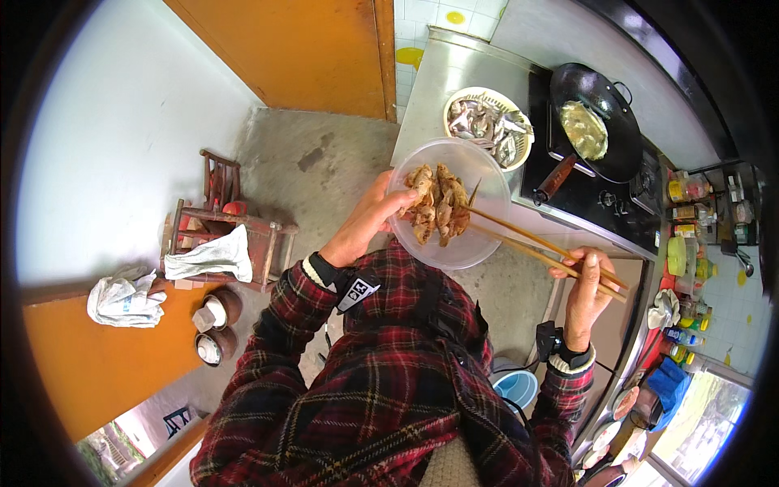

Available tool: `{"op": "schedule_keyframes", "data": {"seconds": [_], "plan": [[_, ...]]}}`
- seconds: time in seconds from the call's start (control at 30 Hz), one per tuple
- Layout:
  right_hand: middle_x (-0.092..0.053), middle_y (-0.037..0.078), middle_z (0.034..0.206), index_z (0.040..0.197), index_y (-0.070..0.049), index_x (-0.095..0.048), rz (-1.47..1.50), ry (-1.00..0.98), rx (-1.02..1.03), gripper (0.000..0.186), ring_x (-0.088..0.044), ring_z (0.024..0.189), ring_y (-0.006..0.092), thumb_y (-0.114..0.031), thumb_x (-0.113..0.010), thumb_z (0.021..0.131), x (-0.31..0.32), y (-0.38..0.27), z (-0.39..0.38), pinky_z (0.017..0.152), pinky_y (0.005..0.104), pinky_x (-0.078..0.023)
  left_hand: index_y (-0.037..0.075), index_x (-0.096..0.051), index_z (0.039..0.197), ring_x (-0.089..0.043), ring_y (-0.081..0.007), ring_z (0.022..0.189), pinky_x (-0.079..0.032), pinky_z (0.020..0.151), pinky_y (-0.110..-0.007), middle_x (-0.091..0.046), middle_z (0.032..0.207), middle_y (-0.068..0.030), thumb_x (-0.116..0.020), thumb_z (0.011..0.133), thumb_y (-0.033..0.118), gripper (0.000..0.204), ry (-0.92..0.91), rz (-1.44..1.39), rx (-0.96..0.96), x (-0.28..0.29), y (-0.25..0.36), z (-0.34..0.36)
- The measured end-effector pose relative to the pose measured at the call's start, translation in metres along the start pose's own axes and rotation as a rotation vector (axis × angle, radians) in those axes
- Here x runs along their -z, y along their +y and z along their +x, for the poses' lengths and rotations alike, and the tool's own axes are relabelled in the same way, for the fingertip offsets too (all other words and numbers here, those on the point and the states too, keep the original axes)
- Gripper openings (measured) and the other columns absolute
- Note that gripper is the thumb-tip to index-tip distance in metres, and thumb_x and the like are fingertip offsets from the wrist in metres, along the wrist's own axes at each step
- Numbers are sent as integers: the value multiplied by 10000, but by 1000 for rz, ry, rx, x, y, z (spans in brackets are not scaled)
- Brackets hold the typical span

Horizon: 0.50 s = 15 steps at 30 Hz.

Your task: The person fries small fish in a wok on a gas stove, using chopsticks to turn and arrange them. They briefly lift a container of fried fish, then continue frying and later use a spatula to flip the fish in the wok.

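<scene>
My left hand (369, 217) grips the rim of a clear plastic bowl (479, 243) and holds it up in front of my chest. Browned fried fish pieces (436, 203) lie heaped in the bowl. My right hand (586, 288) holds a pair of long wooden chopsticks (527, 242), whose tips reach into the fish in the bowl. Both forearms wear red plaid sleeves with dark wrist bands.
A steel counter (434, 81) carries a white basket of raw small fish (488, 126). A black wok (596, 122) with frying food sits on the black stove (600, 195). Condiment bottles (686, 235) stand at the right. A wooden stool with cloth (223, 247) and a blue bucket (517, 385) are on the floor.
</scene>
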State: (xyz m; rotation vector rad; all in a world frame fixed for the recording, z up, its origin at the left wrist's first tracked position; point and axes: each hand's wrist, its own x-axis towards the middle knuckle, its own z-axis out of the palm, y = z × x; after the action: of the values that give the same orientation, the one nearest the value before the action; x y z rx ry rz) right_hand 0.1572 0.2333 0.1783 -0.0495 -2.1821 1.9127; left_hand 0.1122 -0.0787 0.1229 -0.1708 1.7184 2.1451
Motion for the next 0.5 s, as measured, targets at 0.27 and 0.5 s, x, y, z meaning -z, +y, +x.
{"op": "schedule_keyframes", "data": {"seconds": [0.27,0.5], "plan": [[-615,124,749,890,22,-556,201,262,-64,349,-640,572,202,-295,-430,963,6,4,6,545,265,-543,22,-284,1341,-524,-194,1070,-458,815,-338,-499,1190,-143,-593,821,413,721,-44,50,10,-6,13,2],[-614,117,729,896,11,-575,167,217,-50,312,-633,557,196,-275,-462,951,-4,4,7,512,249,-522,16,-222,1369,-538,-201,1056,-415,913,-336,-520,1157,-156,-645,821,288,744,-94,32,-11,-12,15,13]]}}
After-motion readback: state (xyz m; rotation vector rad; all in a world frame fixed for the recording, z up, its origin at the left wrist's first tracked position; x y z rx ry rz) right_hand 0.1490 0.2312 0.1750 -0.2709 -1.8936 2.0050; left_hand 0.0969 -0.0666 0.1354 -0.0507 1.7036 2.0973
